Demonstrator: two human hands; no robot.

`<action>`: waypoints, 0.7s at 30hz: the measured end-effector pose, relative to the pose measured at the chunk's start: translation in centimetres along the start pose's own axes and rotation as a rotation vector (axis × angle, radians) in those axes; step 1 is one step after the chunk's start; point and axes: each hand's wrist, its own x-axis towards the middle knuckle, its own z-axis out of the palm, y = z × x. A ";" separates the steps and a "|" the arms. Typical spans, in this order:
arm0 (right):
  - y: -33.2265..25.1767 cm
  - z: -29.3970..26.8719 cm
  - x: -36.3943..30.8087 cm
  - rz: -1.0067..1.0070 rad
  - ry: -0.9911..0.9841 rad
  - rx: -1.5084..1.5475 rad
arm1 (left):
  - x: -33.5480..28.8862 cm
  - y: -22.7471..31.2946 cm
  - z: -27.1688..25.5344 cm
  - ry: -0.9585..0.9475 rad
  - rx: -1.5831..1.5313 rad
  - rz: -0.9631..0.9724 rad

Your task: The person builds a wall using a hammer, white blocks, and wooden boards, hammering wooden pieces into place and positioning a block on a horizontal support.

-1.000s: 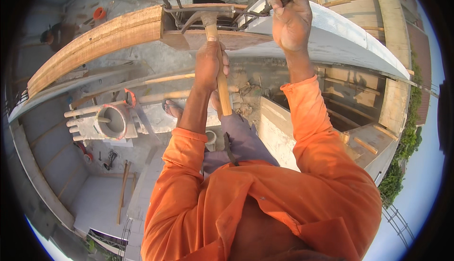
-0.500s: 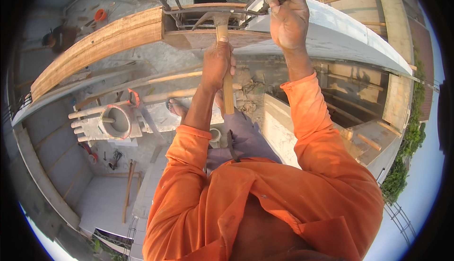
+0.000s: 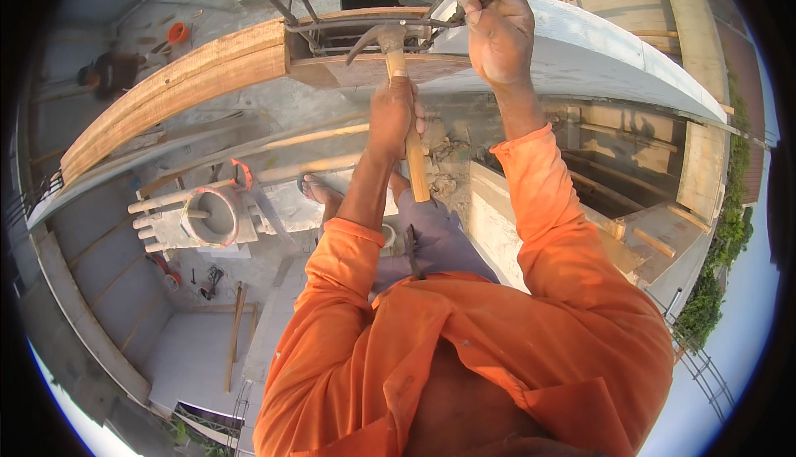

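My left hand (image 3: 393, 117) is wrapped round the wooden handle of a claw hammer (image 3: 417, 171). The hammer's metal head is up at the lower bars of a rebar cage (image 3: 356, 22), its claw pointing left. Whether the head touches a bar, I cannot tell. To the right, my right hand (image 3: 502, 38) is closed round a bar of the cage, near a joint where bars cross. Below the bars runs a wooden formwork board (image 3: 365, 70), and a thick timber plank (image 3: 182, 76) reaches away to the left.
A white block wall (image 3: 597, 38) extends to the right. Lower left, a round bucket (image 3: 214, 215) of grey material stands on a plank platform beside a handsaw (image 3: 259, 200). My foot (image 3: 319, 190) rests on the scaffold boards. Another person (image 3: 108, 72) is at the far left.
The hammer has tilted and drawn slightly down and toward me, so its claw shows more clearly. My right hand stays on the bar. The view has shifted slightly.
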 end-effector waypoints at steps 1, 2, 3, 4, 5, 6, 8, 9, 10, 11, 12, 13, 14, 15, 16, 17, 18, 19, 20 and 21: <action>-0.1 -0.1 0.1 0.002 -0.002 -0.004 | 0.1 0.1 -0.1 -0.015 -0.012 0.008; 0.1 -0.1 0.1 0.000 -0.001 -0.009 | 0.0 0.1 0.2 0.040 -0.123 0.013; 0.4 0.0 0.0 0.001 0.000 -0.017 | -0.3 0.1 0.8 0.095 -0.238 0.016; 0.5 0.0 -0.1 0.003 0.001 -0.025 | -0.5 0.2 1.2 0.150 -0.353 0.018; 0.2 -0.2 -0.2 0.033 -0.014 -0.035 | -0.4 0.1 1.2 0.099 -0.251 0.003; 0.0 0.1 -0.2 0.042 0.021 -0.036 | -0.2 0.3 0.9 0.053 -0.142 -0.009; -0.4 0.7 -0.2 0.061 0.092 -0.037 | -0.3 0.4 0.4 0.022 -0.077 -0.003; -0.4 0.7 -0.2 0.057 0.073 -0.036 | -0.3 0.4 0.4 0.028 -0.123 0.015; -0.2 0.6 -0.2 0.053 0.054 -0.035 | -0.3 0.5 0.4 0.034 -0.170 0.032; -0.1 0.4 -0.2 0.048 0.035 -0.034 | -0.3 0.4 0.6 0.030 -0.128 0.009; 0.0 0.3 -0.2 0.056 0.035 -0.034 | -0.5 0.5 0.9 0.034 -0.086 -0.011; 0.1 0.1 -0.3 0.063 0.034 -0.034 | -0.6 0.5 1.0 0.038 -0.044 -0.031; 0.2 0.1 -0.3 0.071 0.033 -0.033 | -0.8 0.6 0.8 0.034 -0.021 -0.012; 0.1 0.2 -0.3 0.101 0.057 -0.032 | -1.1 0.6 0.5 0.029 0.011 0.005; -0.1 0.3 -0.3 0.130 0.081 -0.029 | -1.5 0.5 0.1 0.024 0.042 0.023; -0.3 0.5 -0.3 0.160 0.103 -0.026 | -2.1 0.4 -0.5 0.055 0.060 0.043; -0.4 0.5 -0.2 0.172 0.110 -0.036 | -2.8 0.5 -1.0 0.078 0.081 0.065; -0.4 0.5 -0.2 0.187 0.119 -0.044 | -3.6 0.5 -1.6 0.102 0.104 0.085; -0.4 0.5 -0.2 0.201 0.128 -0.052 | -4.4 0.6 -2.4 0.128 0.151 0.081; -0.8 0.7 0.1 0.201 0.098 -0.064 | -5.3 0.9 -3.2 0.159 0.196 0.079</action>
